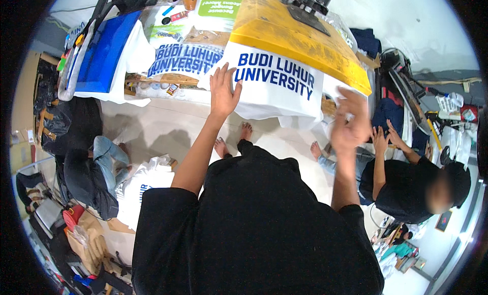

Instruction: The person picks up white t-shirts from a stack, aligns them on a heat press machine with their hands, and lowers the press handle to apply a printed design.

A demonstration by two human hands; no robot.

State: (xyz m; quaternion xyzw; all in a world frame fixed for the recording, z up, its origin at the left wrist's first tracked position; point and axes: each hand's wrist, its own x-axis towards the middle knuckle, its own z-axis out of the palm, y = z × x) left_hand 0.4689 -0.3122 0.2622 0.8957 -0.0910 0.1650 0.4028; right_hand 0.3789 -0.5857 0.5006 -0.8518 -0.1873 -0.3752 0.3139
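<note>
A white shirt [277, 101] with dark blue lettering hangs over the front of the table, partly beneath the yellow, scuffed plate of a heat press [300, 38]. My left hand [223, 91] lies on the shirt's left side, beside the lettering, fingers stretched and apart. Off the shirt's right edge, below the yellow plate's corner, my right hand [351, 119] is smeared by motion; its fingers do not show clearly. To the left of my left hand lie clear transfer sheets [185, 58] with the same kind of blue lettering.
A blue heat press [109, 51] with white cloth under it stands at the left. At the right a co-worker in black [412, 185] holds both hands over dark cloth. Another person [86, 180] sits at lower left near white printed shirts [142, 188]. Bare feet are on the tiled floor.
</note>
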